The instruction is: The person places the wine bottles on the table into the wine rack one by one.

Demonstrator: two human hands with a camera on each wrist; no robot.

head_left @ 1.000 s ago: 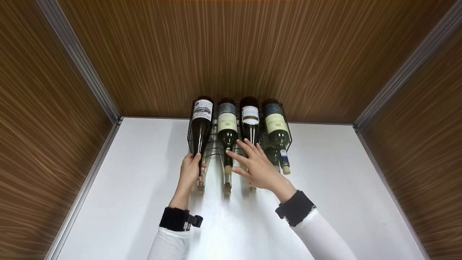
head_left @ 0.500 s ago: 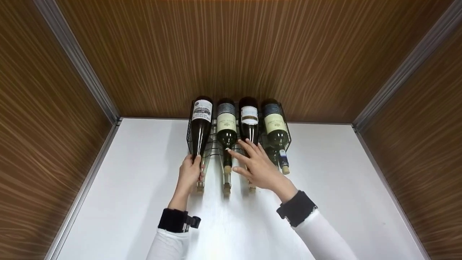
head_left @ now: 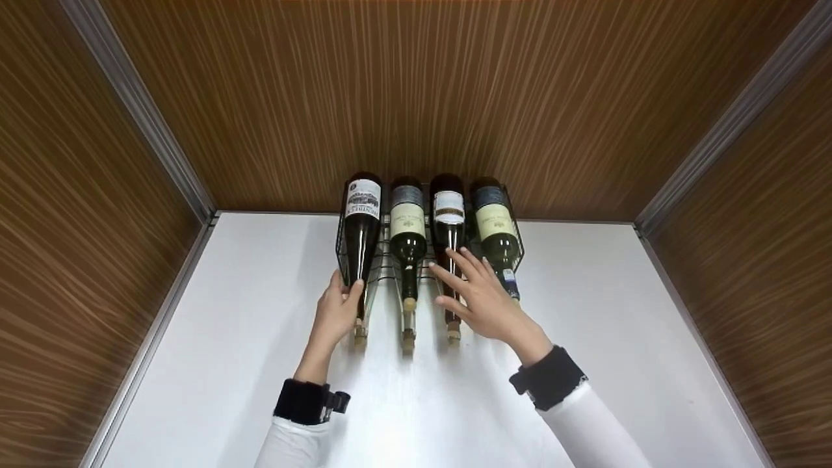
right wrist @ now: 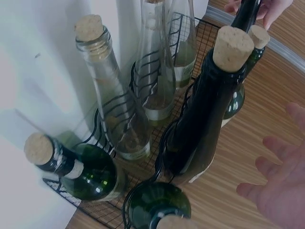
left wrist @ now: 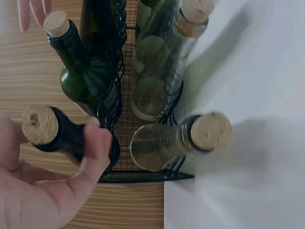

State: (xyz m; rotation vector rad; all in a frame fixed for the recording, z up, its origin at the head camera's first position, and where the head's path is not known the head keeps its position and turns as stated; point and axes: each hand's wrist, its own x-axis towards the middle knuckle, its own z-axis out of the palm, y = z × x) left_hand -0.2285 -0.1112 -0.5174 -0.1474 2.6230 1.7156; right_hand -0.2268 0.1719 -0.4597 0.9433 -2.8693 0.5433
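Observation:
Dark wine bottles with corks lie in a black wire rack [head_left: 389, 266], necks toward me. My left hand [head_left: 336, 315] is at the neck of the leftmost dark bottle [head_left: 361, 237], its thumb and forefinger parted in a V. In the left wrist view, the thumb [left wrist: 97, 143] lies beside that bottle's corked neck [left wrist: 64, 136]. Spread and straight, my right hand [head_left: 484, 302] reaches over the lower part of the third bottle [head_left: 448, 237]. The right wrist view has its fingers [right wrist: 274, 167] off to the side of a corked dark bottle [right wrist: 195, 124], holding nothing.
Beside them lie a green bottle [head_left: 408, 221] with a cream label and another [head_left: 497, 224] at the right end. Clear glass bottles [right wrist: 112, 95] fill a lower row. A wood-grain panel [head_left: 416, 97] rises behind the white surface [head_left: 273, 292].
My left hand's lower fingers have uncurled from under the bottle's neck, and the hand has shifted slightly left. The right hand has drawn right, away from the second bottle.

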